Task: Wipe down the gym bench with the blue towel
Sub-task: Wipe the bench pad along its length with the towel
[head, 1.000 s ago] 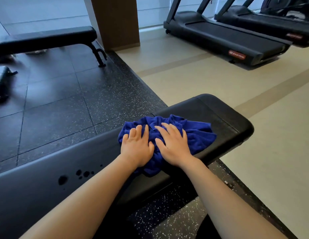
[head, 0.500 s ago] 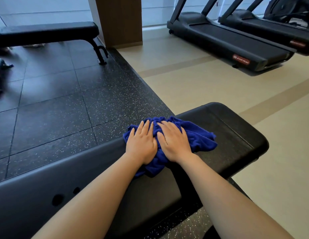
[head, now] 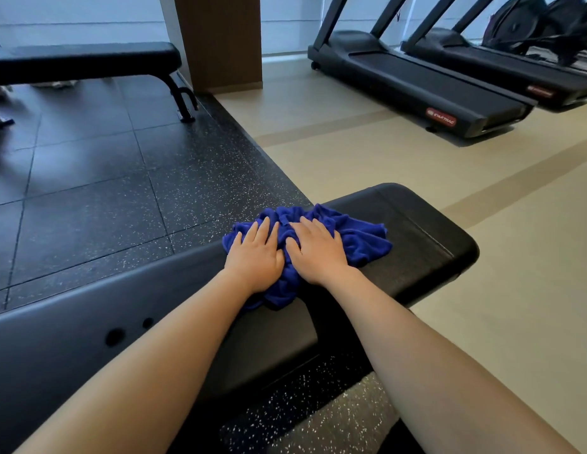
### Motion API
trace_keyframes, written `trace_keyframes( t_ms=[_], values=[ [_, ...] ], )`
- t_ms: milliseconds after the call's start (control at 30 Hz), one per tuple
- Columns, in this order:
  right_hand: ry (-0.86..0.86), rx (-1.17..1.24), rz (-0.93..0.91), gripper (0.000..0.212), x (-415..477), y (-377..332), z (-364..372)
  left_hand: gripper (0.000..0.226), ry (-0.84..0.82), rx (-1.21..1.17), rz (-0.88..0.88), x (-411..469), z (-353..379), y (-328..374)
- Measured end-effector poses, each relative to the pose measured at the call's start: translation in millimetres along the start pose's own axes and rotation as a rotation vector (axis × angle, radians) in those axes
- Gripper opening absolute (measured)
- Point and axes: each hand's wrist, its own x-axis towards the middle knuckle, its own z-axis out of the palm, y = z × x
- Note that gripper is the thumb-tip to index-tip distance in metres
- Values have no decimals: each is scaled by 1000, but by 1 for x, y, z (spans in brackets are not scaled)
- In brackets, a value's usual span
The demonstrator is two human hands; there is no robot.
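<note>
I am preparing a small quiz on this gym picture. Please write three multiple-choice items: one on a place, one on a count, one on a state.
1. Where does the blue towel lie?
A. on the floor
B. on the gym bench
C. on a treadmill

2. How many treadmills are in view?
A. two
B. one
C. four

3. How are the hands on the towel?
A. clenched in fists
B. lifted above it
C. flat, palms down

Answers: 1 B, the towel rests bunched on the pad. 2 A, near treadmill and far treadmill. 3 C, left hand and right hand press flat.

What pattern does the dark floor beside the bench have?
Black tiles with small white speckles, seen clearly in the head view.
</note>
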Motion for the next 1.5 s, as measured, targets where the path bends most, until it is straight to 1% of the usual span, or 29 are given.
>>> trace_keyframes(
  t_ms=[100, 300, 767, 933, 1033, 1233, 1367, 1500],
  values=[
    [-24, 4, 2, 50, -25, -2, -1, 58, -20, 8, 37, -18, 0, -2],
    [58, 18, -49, 47, -67, 4, 7, 58, -15, -29, 54, -54, 9, 7],
    [63, -15, -51, 50, -14, 10, 9, 59, -10, 9, 12, -7, 1, 11],
    [9, -12, -30, 50, -21, 8, 4, 59, -20, -19, 21, -11, 2, 11],
    [2, -13, -6, 50, -41, 7, 3, 59, -62, -6, 56, -27, 2, 11],
    [101, -3, 57, 48, -99, -5, 15, 60, -82, -2, 157, -75, 5, 13],
    [127, 22, 105, 47, -123, -30, 27, 60, -80, 4, 160, -106, 6, 3],
    [119, 34, 85, 48, -130, -67, 41, 61, -64, 1, 118, -131, 4, -27]
  ],
)
